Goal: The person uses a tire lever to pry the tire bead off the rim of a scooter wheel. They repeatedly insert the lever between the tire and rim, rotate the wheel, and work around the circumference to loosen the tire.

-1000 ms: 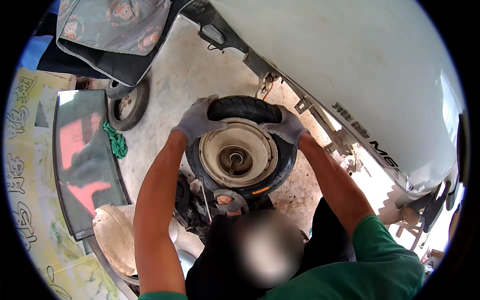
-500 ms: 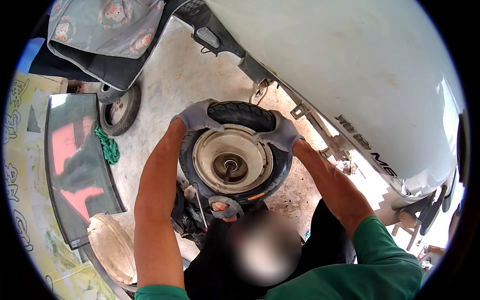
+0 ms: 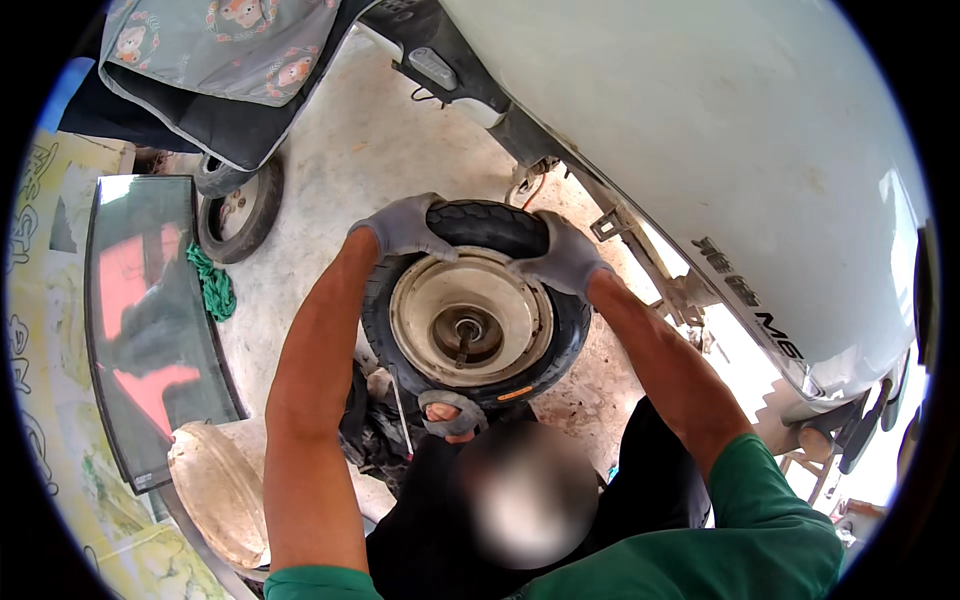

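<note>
A black tyre (image 3: 490,222) sits around a cream-coloured wheel rim (image 3: 512,300) in front of me. A metal shaft (image 3: 463,345) stands out of the rim's dark hub. My left hand (image 3: 408,228), in a grey glove, is closed over the tyre's far left side, its thumb reaching in to the rim edge. On the far right side my right hand (image 3: 562,258), also gloved, grips the tyre with the thumb across its sidewall. The undersides of my fingers are hidden behind the tyre. An orange label (image 3: 515,394) shows on the near sidewall.
A foot in a grey slipper (image 3: 452,412) is just below the tyre. Left are a dark glass pane (image 3: 155,350), a green cloth (image 3: 212,285), a smaller wheel (image 3: 245,225) and a dirty pale bucket (image 3: 212,490). A white vehicle panel (image 3: 720,130) fills the upper right.
Both hands keep their hold on the tyre. The view has shifted slightly, and the tyre and hands appear a little farther right.
</note>
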`<action>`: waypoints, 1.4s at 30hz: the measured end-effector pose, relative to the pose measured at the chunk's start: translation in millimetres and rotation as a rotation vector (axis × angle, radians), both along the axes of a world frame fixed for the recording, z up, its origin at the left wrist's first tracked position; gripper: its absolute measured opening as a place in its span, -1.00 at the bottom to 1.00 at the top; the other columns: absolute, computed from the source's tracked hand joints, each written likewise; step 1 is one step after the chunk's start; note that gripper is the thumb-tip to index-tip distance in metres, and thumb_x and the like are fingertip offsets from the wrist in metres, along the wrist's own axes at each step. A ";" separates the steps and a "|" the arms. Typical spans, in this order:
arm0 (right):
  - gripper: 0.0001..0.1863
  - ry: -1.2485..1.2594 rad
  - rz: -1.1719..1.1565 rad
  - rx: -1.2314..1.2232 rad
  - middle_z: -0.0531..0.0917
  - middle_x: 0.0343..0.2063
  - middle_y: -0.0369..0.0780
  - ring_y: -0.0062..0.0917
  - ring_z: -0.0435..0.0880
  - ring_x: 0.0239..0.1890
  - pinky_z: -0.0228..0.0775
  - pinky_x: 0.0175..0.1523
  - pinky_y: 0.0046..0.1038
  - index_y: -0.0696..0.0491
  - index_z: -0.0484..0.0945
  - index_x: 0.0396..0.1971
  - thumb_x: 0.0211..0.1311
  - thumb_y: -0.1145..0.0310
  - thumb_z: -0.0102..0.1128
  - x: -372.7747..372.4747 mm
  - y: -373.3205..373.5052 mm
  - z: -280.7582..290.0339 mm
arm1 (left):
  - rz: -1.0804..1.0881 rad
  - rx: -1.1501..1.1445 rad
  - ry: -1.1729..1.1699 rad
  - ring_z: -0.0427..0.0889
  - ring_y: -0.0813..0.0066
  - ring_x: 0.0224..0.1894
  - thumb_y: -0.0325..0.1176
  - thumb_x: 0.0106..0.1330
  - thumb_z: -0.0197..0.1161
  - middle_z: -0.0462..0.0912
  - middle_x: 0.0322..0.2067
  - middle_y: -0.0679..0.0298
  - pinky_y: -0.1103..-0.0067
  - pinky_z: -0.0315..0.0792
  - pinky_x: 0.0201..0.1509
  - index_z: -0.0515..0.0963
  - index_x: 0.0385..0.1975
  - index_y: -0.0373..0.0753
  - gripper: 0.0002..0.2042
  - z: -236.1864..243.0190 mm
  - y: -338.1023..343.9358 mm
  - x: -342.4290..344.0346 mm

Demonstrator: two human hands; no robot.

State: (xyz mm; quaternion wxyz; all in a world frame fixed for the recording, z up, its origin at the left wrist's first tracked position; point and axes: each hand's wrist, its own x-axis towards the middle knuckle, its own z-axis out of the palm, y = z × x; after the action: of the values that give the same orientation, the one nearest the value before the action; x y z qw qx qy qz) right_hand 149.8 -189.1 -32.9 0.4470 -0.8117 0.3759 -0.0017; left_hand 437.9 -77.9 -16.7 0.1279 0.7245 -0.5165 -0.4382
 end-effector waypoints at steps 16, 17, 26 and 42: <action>0.07 0.168 0.386 -0.006 0.71 0.06 0.03 -0.18 0.70 0.14 0.49 0.28 -0.29 0.19 0.50 0.28 -0.27 -0.11 0.67 85.6 -31.2 26.2 | 0.025 0.037 0.231 0.67 0.36 0.08 -0.31 -0.13 0.73 0.71 0.05 0.11 0.48 0.46 0.30 0.49 0.25 -0.40 -0.16 -1.6 -4.4 5.8; 0.05 0.170 0.374 -0.012 0.72 0.05 0.02 -0.18 0.71 0.13 0.49 0.28 -0.29 0.19 0.51 0.27 -0.26 -0.10 0.67 85.4 -29.5 25.0 | 0.045 0.008 0.198 0.69 0.36 0.04 -0.27 -0.14 0.72 0.73 0.01 0.12 0.50 0.49 0.26 0.52 0.20 -0.39 -0.19 -2.3 -2.8 4.8; -0.05 0.199 0.345 -0.071 0.73 0.02 0.01 -0.16 0.71 0.11 0.50 0.25 -0.27 0.14 0.54 0.21 -0.20 -0.06 0.67 80.3 -20.6 30.9 | -0.044 -0.016 -0.091 0.73 0.20 0.02 -0.06 -0.16 0.70 0.76 -0.04 0.05 0.44 0.54 0.20 0.56 0.14 -0.34 -0.18 10.4 0.8 -6.2; -0.05 0.246 0.477 -0.079 0.74 -0.07 0.06 -0.16 0.74 0.01 0.53 0.17 -0.28 0.24 0.53 0.10 -0.23 -0.11 0.65 90.6 -14.9 61.0 | -0.005 -0.084 -0.210 0.73 0.05 0.06 0.06 -0.21 0.67 0.75 -0.02 -0.03 0.37 0.54 0.21 0.55 0.18 -0.29 -0.11 33.2 23.2 -20.5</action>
State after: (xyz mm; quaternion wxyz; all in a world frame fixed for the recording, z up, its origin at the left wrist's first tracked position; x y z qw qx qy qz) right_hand 240.4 -204.0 28.2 0.3536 -0.8884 0.2250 0.1875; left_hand 417.4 -54.6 16.4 0.1022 0.7592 -0.5467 -0.3380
